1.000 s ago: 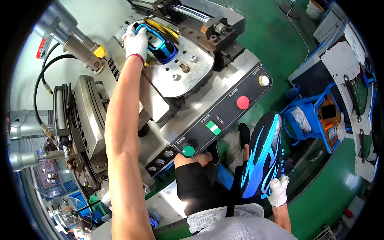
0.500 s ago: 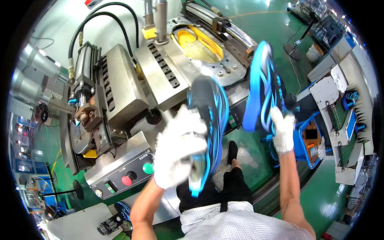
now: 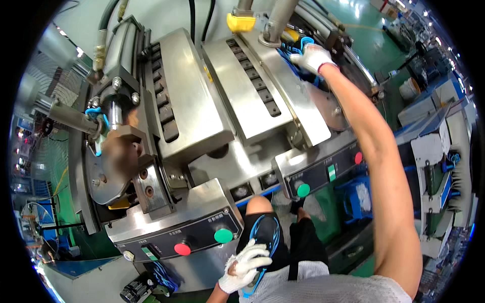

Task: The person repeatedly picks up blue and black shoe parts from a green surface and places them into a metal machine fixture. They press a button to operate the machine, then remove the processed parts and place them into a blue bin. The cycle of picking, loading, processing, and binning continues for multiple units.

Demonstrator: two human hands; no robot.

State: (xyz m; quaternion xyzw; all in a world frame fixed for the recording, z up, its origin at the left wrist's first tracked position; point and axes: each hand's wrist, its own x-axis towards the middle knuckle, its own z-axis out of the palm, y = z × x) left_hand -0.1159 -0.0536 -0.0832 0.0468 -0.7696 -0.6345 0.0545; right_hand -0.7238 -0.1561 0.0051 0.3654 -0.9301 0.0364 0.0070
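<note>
My left hand (image 3: pixel 246 265), in a white knit glove, grips a black and blue shoe (image 3: pixel 266 233) low in front of me, over my lap. Its fingers lie across the shoe's upper. Far off at the right side of the metal machine, my gloved right hand (image 3: pixel 314 58) holds a second blue and black shoe (image 3: pixel 290 54), which sits in the machine's right station. A metal cylinder post and my hand hide part of that shoe. Closer to me, a steel housing (image 3: pixel 247 86) with a row of slots stands beside that station.
Control panels with a red button (image 3: pixel 182 249) and green buttons (image 3: pixel 223 236) line the machine's front. A matching steel housing (image 3: pixel 187 91) and a cylinder (image 3: pixel 115 108) stand at left. More shoes (image 3: pixel 164 276) lie at lower left. A blue crate (image 3: pixel 359 197) and a rack (image 3: pixel 429 146) are at right.
Both shoes were held up before me. The right-hand shoe has gone forward into the machine's right station; the left-hand one has come down toward my lap. My view has shifted toward the machine.
</note>
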